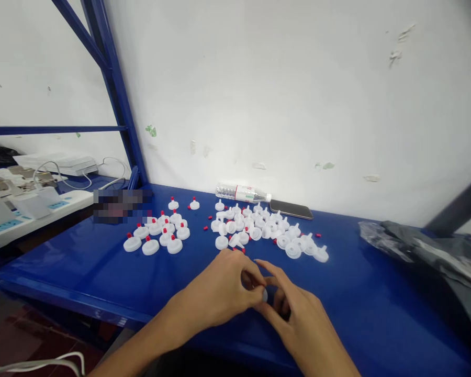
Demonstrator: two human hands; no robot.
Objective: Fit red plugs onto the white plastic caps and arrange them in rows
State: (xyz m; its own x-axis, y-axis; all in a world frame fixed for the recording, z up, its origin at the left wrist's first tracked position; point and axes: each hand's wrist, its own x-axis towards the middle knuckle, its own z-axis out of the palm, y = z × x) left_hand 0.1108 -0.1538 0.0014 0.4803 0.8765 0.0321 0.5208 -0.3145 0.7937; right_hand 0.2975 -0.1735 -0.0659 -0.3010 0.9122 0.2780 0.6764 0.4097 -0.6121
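Observation:
My left hand (225,288) and my right hand (298,306) meet low over the table's front part. Between their fingertips is a white plastic spout cap (264,295), mostly hidden by the fingers. The left thumb and fingers pinch it, while the right thumb and fingers curl around its other side. Beyond the hands lies a pile of white spout caps (272,228) without red tips. Small red tips (205,228) are scattered around that pile. To the left stands a group of white caps fitted with red tips (175,245).
A clear plastic bottle (245,193) lies by the wall beside a dark phone (290,209). Grey cloth and clear plastic wrap (384,241) lie at the right. Power strips (35,212) with plugs are at the left, near a blue metal post (118,94).

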